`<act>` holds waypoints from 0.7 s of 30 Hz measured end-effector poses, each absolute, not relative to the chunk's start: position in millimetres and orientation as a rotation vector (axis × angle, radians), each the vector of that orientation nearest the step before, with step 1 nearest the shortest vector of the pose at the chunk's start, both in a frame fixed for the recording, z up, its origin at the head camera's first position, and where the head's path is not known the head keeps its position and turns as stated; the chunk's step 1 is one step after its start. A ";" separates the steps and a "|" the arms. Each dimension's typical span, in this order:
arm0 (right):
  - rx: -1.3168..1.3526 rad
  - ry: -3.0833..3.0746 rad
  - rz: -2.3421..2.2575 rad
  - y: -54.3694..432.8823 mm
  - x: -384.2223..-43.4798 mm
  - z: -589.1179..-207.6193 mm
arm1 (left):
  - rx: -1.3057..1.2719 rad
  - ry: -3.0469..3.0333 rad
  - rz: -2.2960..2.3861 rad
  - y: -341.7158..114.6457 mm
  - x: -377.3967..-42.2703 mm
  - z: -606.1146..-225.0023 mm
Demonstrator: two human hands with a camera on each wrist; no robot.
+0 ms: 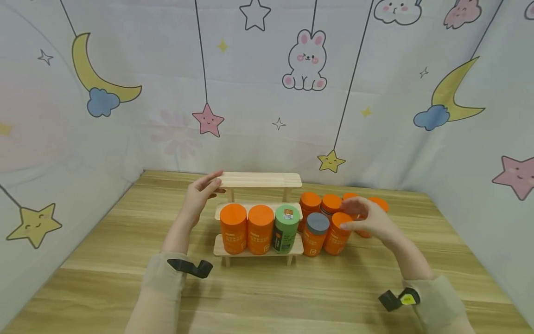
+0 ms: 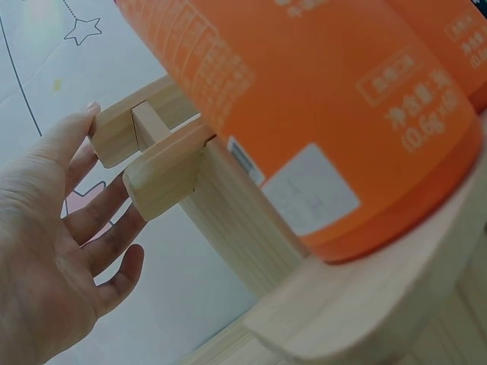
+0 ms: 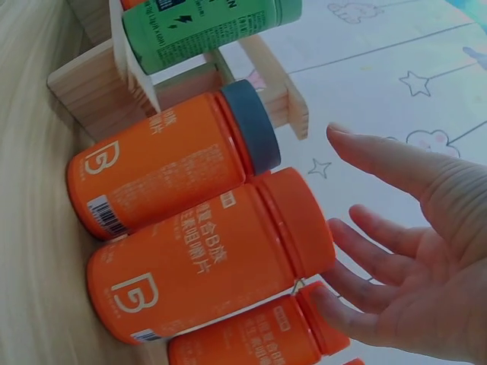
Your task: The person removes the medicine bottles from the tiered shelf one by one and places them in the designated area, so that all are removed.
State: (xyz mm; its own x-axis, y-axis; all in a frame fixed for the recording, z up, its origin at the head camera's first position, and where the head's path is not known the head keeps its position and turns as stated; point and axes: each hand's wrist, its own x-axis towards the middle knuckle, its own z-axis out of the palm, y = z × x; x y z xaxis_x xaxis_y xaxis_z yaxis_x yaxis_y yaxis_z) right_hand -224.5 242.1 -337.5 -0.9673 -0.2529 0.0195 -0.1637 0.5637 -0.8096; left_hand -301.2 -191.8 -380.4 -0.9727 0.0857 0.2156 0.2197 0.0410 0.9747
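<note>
My left hand (image 1: 199,195) holds the left end of the top board of a small tiered wooden rack (image 1: 260,180), thumb and fingers about it. On the lowest tier stand two orange bottles (image 1: 234,234) and a green bottle (image 1: 285,235). Right of the rack, an orange bottle with a grey lid (image 1: 315,239) stands beside an orange-lidded bottle (image 1: 337,239). My right hand (image 1: 369,218) hovers over that orange lid. In the right wrist view its thumb and fingers are spread, with nothing held between them.
Several more orange bottles (image 1: 310,202) stand close together behind the front pair. The rack and bottles are on a wood-grain table (image 1: 267,297). A printed white curtain (image 1: 258,83) hangs behind and along both sides.
</note>
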 end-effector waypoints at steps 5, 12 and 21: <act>-0.339 2.721 -1.383 237.8 -224.9 -329.7 | -0.323 -2.198 -2.081 -192.0 -301.0 -380.4; -0.344 2.706 -1.431 225.3 -226.1 -319.1 | -0.324 -2.213 -2.072 -192.3 -299.8 -379.6; -0.497 2.611 -1.552 198.0 -225.1 -309.3 | -0.331 -2.221 -2.062 -192.6 -298.8 -378.7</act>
